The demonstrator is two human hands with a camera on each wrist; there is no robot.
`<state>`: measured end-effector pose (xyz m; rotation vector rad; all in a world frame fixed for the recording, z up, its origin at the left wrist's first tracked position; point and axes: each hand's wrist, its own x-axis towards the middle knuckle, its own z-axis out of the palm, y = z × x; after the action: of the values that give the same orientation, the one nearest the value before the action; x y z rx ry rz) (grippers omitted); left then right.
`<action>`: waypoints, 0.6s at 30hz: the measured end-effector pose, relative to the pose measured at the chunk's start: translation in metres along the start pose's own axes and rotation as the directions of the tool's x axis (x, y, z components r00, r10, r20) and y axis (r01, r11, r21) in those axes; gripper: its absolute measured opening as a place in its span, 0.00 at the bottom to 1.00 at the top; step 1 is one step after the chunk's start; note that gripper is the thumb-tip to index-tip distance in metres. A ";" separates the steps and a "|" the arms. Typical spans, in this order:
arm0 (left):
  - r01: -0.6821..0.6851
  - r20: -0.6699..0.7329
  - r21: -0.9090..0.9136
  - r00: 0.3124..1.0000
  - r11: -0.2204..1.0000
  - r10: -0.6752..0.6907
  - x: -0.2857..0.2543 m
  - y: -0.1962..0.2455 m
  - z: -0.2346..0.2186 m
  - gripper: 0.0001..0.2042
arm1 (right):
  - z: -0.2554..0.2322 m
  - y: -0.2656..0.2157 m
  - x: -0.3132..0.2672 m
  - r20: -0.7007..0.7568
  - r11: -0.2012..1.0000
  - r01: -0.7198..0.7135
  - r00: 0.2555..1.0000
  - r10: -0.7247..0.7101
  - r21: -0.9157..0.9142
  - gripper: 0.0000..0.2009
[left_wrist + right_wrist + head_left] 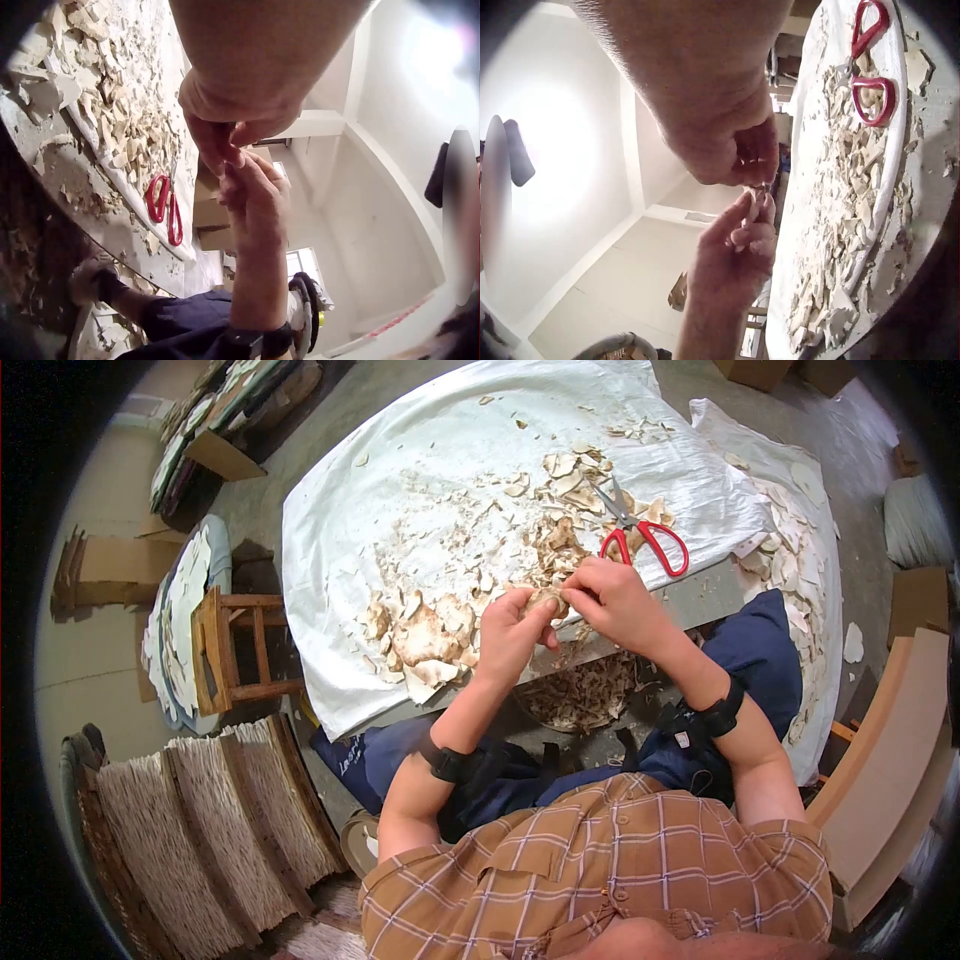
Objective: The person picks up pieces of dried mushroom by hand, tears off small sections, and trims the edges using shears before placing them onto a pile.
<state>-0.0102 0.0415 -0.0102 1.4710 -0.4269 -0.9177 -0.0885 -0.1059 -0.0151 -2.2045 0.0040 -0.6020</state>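
Both hands meet over the near edge of a cloth-covered table. My left hand grips a small brown-and-white dried piece, thumb on top. From the other side, the right hand pinches the same piece between thumb and fingertips; in the right wrist view the piece shows small and pale between the fingers. Just beyond the right hand lie scissors with red handles, blades spread apart. A heap of larger dried pale pieces with brown patches lies beyond the left hand.
White cloth covers the table, strewn with flakes and crumbs. Below its near edge, a round container holds scraps. A wooden stool stands at left, near stacked ridged pale sheets. More flat pieces lie on a cloth at right.
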 end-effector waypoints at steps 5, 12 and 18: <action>0.085 -0.059 -0.026 0.995 0.996 -0.086 0.002 -0.003 0.001 0.06 | 0.016 -0.006 -0.011 -0.041 0.970 0.043 0.998 -0.054 -0.238 0.06; 0.187 -0.009 -0.384 0.978 0.904 -0.206 0.003 0.001 0.002 0.05 | 0.018 -0.009 -0.002 -0.244 0.994 -0.102 0.964 0.108 0.035 0.06; 0.197 0.029 -0.606 0.974 0.771 -0.226 0.001 0.000 0.004 0.04 | 0.015 0.006 -0.002 0.164 0.144 -0.356 0.704 0.691 0.923 0.08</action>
<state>-0.0130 0.0380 -0.0097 0.9458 0.0852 -1.0732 -0.0824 -0.0980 -0.0282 -0.8030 0.5062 -0.3447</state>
